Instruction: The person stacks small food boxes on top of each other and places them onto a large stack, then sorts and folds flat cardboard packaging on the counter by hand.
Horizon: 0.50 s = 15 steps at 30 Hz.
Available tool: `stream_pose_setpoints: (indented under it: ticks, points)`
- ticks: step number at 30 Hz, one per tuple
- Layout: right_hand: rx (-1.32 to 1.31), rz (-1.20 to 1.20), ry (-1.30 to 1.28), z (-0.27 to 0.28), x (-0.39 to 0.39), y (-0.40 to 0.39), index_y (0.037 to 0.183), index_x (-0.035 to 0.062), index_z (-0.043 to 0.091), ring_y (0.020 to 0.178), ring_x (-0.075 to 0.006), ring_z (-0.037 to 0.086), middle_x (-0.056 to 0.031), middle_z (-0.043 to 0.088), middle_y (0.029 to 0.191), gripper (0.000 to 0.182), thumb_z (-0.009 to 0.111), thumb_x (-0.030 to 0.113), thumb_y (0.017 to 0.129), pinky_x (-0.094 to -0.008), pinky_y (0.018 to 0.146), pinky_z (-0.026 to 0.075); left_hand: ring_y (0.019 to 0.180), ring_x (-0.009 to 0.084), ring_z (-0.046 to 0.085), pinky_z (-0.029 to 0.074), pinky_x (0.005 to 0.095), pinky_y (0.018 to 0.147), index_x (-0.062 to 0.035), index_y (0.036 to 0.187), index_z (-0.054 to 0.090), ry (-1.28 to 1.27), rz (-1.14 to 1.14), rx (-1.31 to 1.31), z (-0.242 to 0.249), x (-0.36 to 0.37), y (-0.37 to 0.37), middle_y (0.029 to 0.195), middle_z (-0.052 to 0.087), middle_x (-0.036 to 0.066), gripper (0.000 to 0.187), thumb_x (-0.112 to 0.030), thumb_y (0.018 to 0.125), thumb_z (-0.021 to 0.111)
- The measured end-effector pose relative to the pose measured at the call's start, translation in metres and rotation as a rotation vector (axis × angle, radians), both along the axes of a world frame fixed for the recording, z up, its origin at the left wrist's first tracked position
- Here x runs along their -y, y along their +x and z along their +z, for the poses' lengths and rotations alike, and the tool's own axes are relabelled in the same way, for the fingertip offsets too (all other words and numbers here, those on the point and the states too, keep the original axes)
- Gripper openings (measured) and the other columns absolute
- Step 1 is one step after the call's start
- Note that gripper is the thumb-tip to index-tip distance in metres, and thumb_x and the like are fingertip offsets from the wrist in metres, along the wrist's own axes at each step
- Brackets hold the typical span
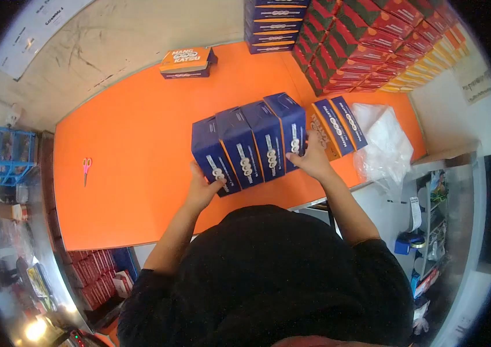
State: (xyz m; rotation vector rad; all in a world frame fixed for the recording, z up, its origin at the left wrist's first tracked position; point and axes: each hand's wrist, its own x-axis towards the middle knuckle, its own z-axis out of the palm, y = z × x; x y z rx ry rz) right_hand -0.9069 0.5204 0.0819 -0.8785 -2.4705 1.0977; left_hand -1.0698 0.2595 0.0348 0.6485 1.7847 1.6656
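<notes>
A row of several blue-and-orange cardboard food boxes stands on edge, pressed side by side, near the front of the orange table. My left hand grips the row's left end, its thumb on the printed front and its fingers hidden around the side. At the opposite end my right hand clasps the row the same way, thumb on the front of the last box. Right beside that hand lie a few more matching boxes, one showing its orange face.
A single carton sits by the wall. Blue boxes and red boxes are stacked at the back right. A clear plastic bag lies at the right edge. Pink-handled scissors rest on the orange table at left.
</notes>
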Motion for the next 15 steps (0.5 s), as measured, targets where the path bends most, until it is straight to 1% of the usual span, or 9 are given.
stream_pose_setpoints:
  ticks: [2, 3, 4, 5, 7, 9, 11, 13, 15]
  points:
    - [0.003, 0.018, -0.156, -0.056, -0.009, 0.003, 0.116, -0.0022, 0.035, 0.095, -0.0303, 0.057, -0.0186, 0.055, 0.101, 0.068, 0.075, 0.018, 0.064, -0.0378, 0.081, 0.045, 0.108, 0.0207, 0.046, 0.041, 0.0367, 0.093, -0.0028, 0.121, 0.023, 0.015, 0.013, 0.115, 0.000, 0.005, 0.007, 0.113, 0.043, 0.013, 0.060, 0.000, 0.076, 0.061]
    - [-0.063, 0.081, -0.210, -0.096, -0.015, 0.009, 0.118, -0.0015, 0.033, 0.093, -0.0275, 0.056, -0.0168, 0.054, 0.101, 0.071, 0.075, 0.017, 0.064, -0.0366, 0.080, 0.045, 0.109, 0.0212, 0.045, 0.040, 0.0367, 0.092, -0.0032, 0.123, 0.023, 0.050, -0.003, -0.094, -0.042, 0.008, 0.002, 0.114, 0.041, 0.013, 0.059, 0.001, 0.077, 0.060]
    - [-0.133, 0.144, -0.260, -0.115, -0.017, 0.012, 0.119, -0.0007, 0.031, 0.092, -0.0246, 0.055, -0.0149, 0.053, 0.101, 0.073, 0.075, 0.017, 0.063, -0.0354, 0.079, 0.045, 0.109, 0.0212, 0.045, 0.040, 0.0367, 0.092, -0.0032, 0.123, 0.023, 0.055, 0.003, -0.108, -0.044, 0.010, 0.004, 0.114, 0.041, 0.013, 0.059, 0.001, 0.077, 0.060]
    - [-0.135, 0.179, -0.262, -0.106, -0.009, 0.013, 0.124, 0.0021, 0.024, 0.092, -0.0199, 0.052, -0.0108, 0.050, 0.102, 0.076, 0.072, 0.012, 0.067, -0.0340, 0.078, 0.045, 0.111, 0.0222, 0.044, 0.040, 0.0363, 0.092, -0.0029, 0.126, 0.022, 0.009, 0.016, -0.155, -0.043, 0.011, 0.008, 0.117, 0.041, 0.013, 0.063, 0.000, 0.077, 0.061]
    - [-0.437, 0.176, -0.451, -0.088, 0.002, 0.007, 0.133, 0.0052, 0.020, 0.105, -0.0176, 0.047, -0.0091, 0.042, 0.117, 0.079, 0.066, 0.001, 0.069, -0.0319, 0.084, 0.044, 0.112, 0.0233, 0.044, 0.040, 0.0359, 0.093, -0.0027, 0.129, 0.021, 0.011, 0.026, -0.253, -0.027, 0.003, 0.002, 0.119, 0.041, 0.014, 0.067, -0.001, 0.076, 0.062]
    - [-0.579, 0.184, -0.490, -0.067, -0.004, -0.016, 0.131, 0.0067, 0.019, 0.099, -0.0167, 0.049, -0.0070, 0.045, 0.111, 0.075, 0.065, 0.001, 0.073, -0.0315, 0.080, 0.045, 0.116, 0.0232, 0.043, 0.039, 0.0362, 0.094, 0.0000, 0.132, 0.025, -0.042, -0.004, -0.238, 0.023, -0.003, -0.015, 0.125, 0.042, 0.015, 0.067, -0.004, 0.078, 0.063]
    - [-0.700, 0.190, -0.566, -0.041, -0.023, -0.046, 0.130, 0.0082, 0.018, 0.092, -0.0159, 0.051, -0.0049, 0.048, 0.105, 0.070, 0.063, 0.002, 0.077, -0.0312, 0.076, 0.046, 0.118, 0.0229, 0.043, 0.038, 0.0365, 0.095, 0.0010, 0.131, 0.033, -0.021, -0.012, -0.592, 0.124, -0.030, -0.041, 0.127, 0.044, 0.016, 0.062, -0.008, 0.078, 0.065]
    - [-0.647, 0.283, -0.723, -0.001, -0.051, -0.083, 0.134, 0.0116, 0.019, 0.104, -0.0183, 0.048, -0.0055, 0.041, 0.119, 0.068, 0.058, 0.005, 0.079, -0.0338, 0.085, 0.046, 0.115, 0.0236, 0.046, 0.039, 0.0369, 0.094, 0.0018, 0.126, 0.041, -0.028, -0.021, -0.860, 0.219, -0.052, -0.061, 0.122, 0.049, 0.017, 0.055, -0.011, 0.079, 0.065]
    - [-0.753, 0.255, -0.726, 0.059, -0.066, -0.122, 0.132, 0.0126, 0.026, 0.101, -0.0159, 0.049, -0.0028, 0.045, 0.109, 0.057, 0.057, 0.010, 0.084, -0.0341, 0.082, 0.047, 0.108, 0.0241, 0.053, 0.044, 0.0346, 0.086, 0.0007, 0.124, 0.044, -0.013, 0.020, -1.264, 0.288, -0.079, -0.090, 0.117, 0.053, 0.017, 0.053, -0.019, 0.079, 0.065]
